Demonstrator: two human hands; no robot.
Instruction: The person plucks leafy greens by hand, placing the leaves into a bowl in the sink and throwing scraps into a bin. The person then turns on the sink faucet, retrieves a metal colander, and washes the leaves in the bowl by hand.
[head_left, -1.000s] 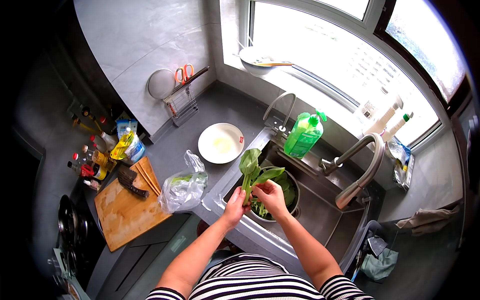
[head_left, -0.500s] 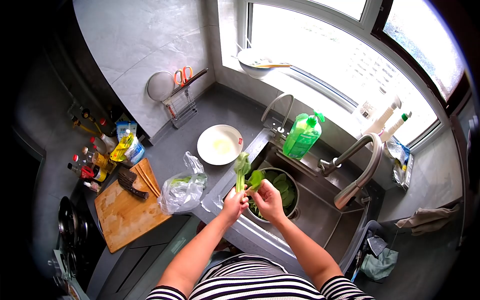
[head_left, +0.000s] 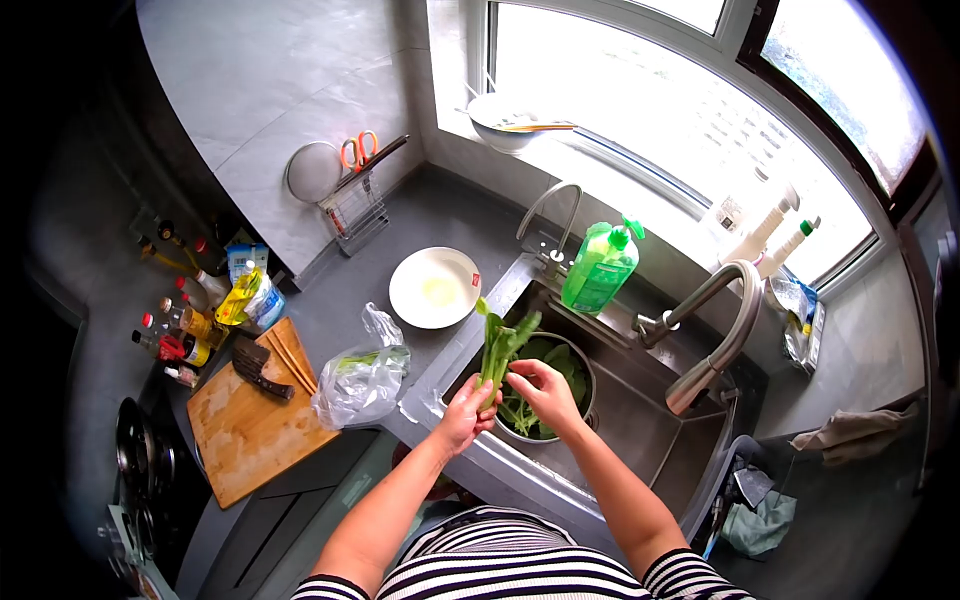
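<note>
My left hand (head_left: 466,414) is closed round a bunch of green leafy vegetable stalks (head_left: 498,350), held upright over the left rim of the sink. Right beside it, my right hand (head_left: 545,398) has its fingers bent and apart, the tips close to the stalks; whether they touch the stalks I cannot tell. Below the hands, a round metal pot (head_left: 594,392) sits in the sink (head_left: 640,440). Green leaves (head_left: 566,362) lie in the pot, partly hidden by my right hand and the bunch.
A white plate (head_left: 435,288) and a clear plastic bag (head_left: 362,385) with greens lie left of the sink. A cleaver (head_left: 262,368) rests on a wooden cutting board (head_left: 255,435). Behind the sink stand a green soap bottle (head_left: 600,268) and a curved faucet (head_left: 720,335).
The leaf that was between my right fingers is no longer there. My right hand has shifted slightly right, and the bunch in my left hand now tilts right with its stalks spread.
</note>
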